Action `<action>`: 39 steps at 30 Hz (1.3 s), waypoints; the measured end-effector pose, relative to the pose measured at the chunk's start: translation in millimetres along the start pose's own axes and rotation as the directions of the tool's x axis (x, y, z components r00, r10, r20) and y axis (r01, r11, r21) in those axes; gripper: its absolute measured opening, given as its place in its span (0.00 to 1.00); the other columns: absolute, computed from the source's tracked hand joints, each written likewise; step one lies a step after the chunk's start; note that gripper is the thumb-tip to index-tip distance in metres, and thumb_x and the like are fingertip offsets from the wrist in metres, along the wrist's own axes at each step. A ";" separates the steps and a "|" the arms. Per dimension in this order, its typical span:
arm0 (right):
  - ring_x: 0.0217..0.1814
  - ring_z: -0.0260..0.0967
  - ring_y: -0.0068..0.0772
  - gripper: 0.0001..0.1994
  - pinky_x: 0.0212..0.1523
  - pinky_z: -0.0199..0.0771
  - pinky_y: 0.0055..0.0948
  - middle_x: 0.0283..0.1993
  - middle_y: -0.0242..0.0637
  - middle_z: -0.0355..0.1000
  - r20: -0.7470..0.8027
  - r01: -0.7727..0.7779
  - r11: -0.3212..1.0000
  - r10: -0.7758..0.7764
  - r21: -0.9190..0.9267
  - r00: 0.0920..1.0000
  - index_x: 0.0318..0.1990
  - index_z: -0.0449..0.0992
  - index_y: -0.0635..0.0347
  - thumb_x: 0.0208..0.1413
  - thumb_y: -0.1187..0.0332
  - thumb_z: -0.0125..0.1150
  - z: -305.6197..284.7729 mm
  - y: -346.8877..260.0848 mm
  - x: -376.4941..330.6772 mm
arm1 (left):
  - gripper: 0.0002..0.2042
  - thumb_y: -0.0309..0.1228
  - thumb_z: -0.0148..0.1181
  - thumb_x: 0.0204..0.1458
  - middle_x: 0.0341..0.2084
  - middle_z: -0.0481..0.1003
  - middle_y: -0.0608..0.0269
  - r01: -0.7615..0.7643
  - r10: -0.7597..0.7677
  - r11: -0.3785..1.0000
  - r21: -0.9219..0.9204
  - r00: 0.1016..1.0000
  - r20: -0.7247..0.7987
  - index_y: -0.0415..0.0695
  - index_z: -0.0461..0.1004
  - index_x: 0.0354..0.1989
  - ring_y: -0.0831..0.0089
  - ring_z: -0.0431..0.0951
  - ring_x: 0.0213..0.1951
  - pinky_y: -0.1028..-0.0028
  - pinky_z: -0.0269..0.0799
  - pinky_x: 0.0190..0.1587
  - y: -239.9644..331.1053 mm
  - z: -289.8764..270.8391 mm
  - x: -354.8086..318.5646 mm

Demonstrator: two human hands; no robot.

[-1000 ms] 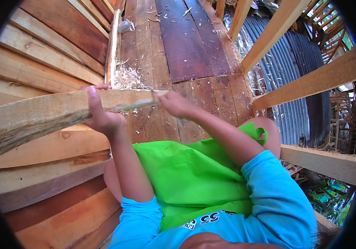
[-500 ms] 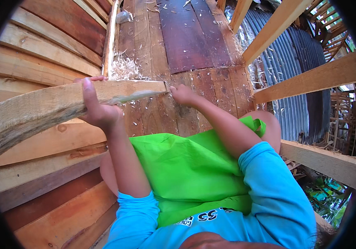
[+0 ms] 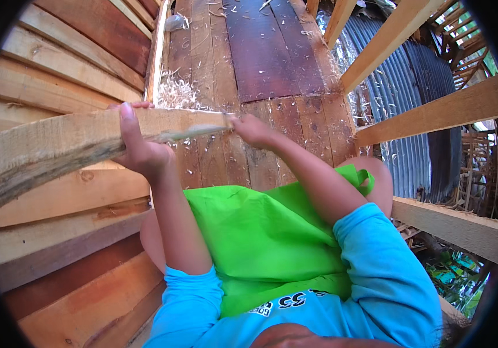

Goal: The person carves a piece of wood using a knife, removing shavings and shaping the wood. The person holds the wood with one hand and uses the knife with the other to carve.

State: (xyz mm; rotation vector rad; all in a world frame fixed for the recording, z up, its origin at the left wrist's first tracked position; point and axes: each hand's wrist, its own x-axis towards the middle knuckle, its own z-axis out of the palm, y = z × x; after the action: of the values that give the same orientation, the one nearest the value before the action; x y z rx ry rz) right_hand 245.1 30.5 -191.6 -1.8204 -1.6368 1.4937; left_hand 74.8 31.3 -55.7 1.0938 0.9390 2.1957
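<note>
A long, curved plank of pale wood [image 3: 57,138] with a rough, darker near edge reaches in from the left and narrows toward its right end. My left hand [image 3: 144,152] grips it partway along, thumb on the upper face and the other fingers around its far side. At the narrow end, my right hand [image 3: 253,130] is closed, its fingertips at the wood. Blur hides whatever small thing may be between those fingers. Across my lap lies a bright green cloth [image 3: 266,232].
Plank flooring [image 3: 205,58] strewn with shavings stretches ahead, and a curly heap of shavings [image 3: 174,93] lies beyond the plank. Overlapping boards [image 3: 63,200] form the left wall. Wooden rails [image 3: 434,119] stand at right, with corrugated metal sheets [image 3: 370,55] outside them.
My right hand has shifted slightly left, onto the narrow end of the plank. My left hand keeps its grip, and the plank has barely moved.
</note>
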 end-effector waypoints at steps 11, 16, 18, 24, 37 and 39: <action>0.55 0.69 0.60 0.29 0.57 0.66 0.48 0.48 0.70 0.69 0.013 0.059 0.954 -0.057 -0.294 0.998 0.44 0.74 0.78 0.63 0.52 0.39 -10.4 9.2 -3.8 | 0.16 0.27 0.59 0.52 0.28 0.70 0.55 0.065 -0.064 0.995 -0.073 0.998 0.018 0.38 0.62 0.46 0.66 0.72 0.30 0.67 0.73 0.36 2.7 -2.1 9.5; 0.54 0.69 0.60 0.29 0.55 0.67 0.47 0.48 0.70 0.70 0.027 -0.012 0.985 0.017 -0.172 0.999 0.43 0.75 0.78 0.63 0.53 0.39 -4.3 5.7 -0.8 | 0.16 0.26 0.58 0.53 0.27 0.71 0.55 0.030 -0.030 0.999 -0.033 1.000 -0.006 0.38 0.62 0.47 0.67 0.73 0.30 0.67 0.73 0.35 4.7 -2.5 6.9; 0.52 0.71 0.60 0.29 0.54 0.68 0.47 0.46 0.69 0.71 -0.101 -0.048 0.954 0.019 -0.296 0.995 0.41 0.75 0.77 0.63 0.53 0.41 -0.6 41.1 17.9 | 0.15 0.27 0.57 0.53 0.26 0.72 0.55 0.053 -0.052 0.998 -0.037 0.998 0.016 0.37 0.63 0.46 0.68 0.73 0.30 0.67 0.73 0.35 9.7 7.9 10.0; 0.47 0.73 0.56 0.28 0.49 0.72 0.45 0.44 0.55 0.75 -0.175 0.108 0.990 -0.122 -0.091 0.977 0.51 0.71 0.70 0.55 0.50 0.54 12.4 -10.0 5.2 | 0.09 0.30 0.58 0.53 0.25 0.73 0.56 0.104 -0.106 0.994 -0.024 0.986 -0.130 0.37 0.68 0.35 0.68 0.75 0.29 0.66 0.74 0.34 1.5 -29.6 33.8; 0.35 0.76 0.45 0.30 0.38 0.73 0.40 0.35 0.47 0.77 -0.250 0.344 0.932 -0.363 -0.118 0.898 0.63 0.66 0.53 0.57 0.50 0.58 38.6 -2.1 10.2 | 0.15 0.30 0.59 0.56 0.47 0.72 0.59 0.195 -0.345 0.857 0.476 0.905 0.250 0.36 0.72 0.50 0.72 0.69 0.51 0.74 0.61 0.57 24.6 -84.1 61.4; 0.35 0.76 0.47 0.29 0.39 0.73 0.40 0.35 0.48 0.77 -0.276 0.359 0.926 -0.379 -0.119 0.883 0.63 0.66 0.53 0.57 0.51 0.57 38.0 2.7 9.3 | 0.17 0.32 0.59 0.57 0.49 0.71 0.59 0.216 -0.384 0.836 0.504 0.887 0.256 0.35 0.72 0.51 0.71 0.68 0.52 0.73 0.60 0.58 32.6 -76.0 57.1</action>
State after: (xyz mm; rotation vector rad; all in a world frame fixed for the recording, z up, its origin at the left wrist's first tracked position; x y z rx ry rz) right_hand 214.5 21.9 -214.6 -1.5533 -1.7685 0.9657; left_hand -23.5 23.2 -36.8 1.3767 1.4026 1.4817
